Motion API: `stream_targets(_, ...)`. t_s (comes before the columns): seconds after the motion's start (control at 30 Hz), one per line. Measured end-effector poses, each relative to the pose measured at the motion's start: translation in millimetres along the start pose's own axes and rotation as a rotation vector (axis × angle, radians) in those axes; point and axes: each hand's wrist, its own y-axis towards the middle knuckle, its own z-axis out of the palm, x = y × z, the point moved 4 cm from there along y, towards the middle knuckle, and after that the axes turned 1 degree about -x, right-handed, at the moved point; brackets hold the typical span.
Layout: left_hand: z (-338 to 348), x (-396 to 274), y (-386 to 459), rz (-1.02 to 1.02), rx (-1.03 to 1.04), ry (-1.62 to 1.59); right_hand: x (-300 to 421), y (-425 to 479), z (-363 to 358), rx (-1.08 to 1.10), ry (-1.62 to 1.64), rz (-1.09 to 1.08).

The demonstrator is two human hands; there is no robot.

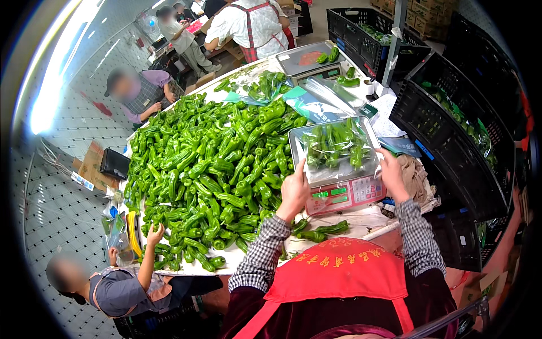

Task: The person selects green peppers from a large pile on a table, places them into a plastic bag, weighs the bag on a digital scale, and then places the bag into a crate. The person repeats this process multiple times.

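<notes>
A clear plastic bag of green peppers (336, 146) lies on the metal pan of a digital scale (345, 195) with a pink keypad panel and lit green displays. My left hand (295, 188) pinches the bag's near left edge beside the pan. On the other side, my right hand (391, 176) holds the bag's right edge at the pan's corner. A large heap of loose green peppers (207, 169) covers the table left of the scale. A few loose peppers (322, 231) lie between the scale and my red apron. Flat printed plastic bags (313, 106) lie beyond the scale.
Black plastic crates (449, 140) holding peppers stand at the right, beside a metal post (394, 46). A second scale (311, 59) is on the far table end. A crumpled cloth (413, 180) lies near my right hand. Co-workers (127, 292) are around the table's left and far sides.
</notes>
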Motion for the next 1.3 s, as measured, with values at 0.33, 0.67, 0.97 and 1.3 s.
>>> stream_targets(0.33, -163.0, -114.1, 47.1, -0.046, 0.054, -0.902, 173.1, -3.0, -65.8, -0.022, 0.449, -0.236)
stream_targets(0.67, -135.8, -86.5, 57.9, -0.020, -0.019, -0.836, 150.0, 18.7, -52.3, -0.074, 0.445, -0.285)
stream_targets(0.97, -11.9, 1.7, -32.5, -0.179, -0.034, -0.183, -24.3, -48.0, 4.1, -0.140, -0.133, -0.176)
stream_targets(1.3, 11.0, 37.4, -94.1, -0.381, 0.099, -0.577, -37.9, -106.9, -5.9, 0.011, 0.093, 0.030)
